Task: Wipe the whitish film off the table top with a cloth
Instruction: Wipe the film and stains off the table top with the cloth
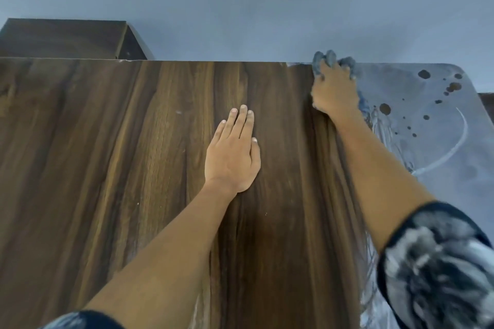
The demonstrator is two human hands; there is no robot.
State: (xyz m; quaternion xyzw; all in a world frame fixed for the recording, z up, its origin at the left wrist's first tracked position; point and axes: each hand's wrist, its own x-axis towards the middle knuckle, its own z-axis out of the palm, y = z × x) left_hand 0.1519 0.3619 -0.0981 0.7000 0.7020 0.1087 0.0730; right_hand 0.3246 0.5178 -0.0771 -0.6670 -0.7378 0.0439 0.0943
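Right hand (334, 88) grips cloth (324, 59) — left hand (232, 152) flat on table top (107, 141).

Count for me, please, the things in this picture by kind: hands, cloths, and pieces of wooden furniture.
Hands: 2, the left hand flat on the table, the right hand holding the cloth
Cloths: 1
Wooden furniture: 2, the table and a cabinet behind it
Total: 5
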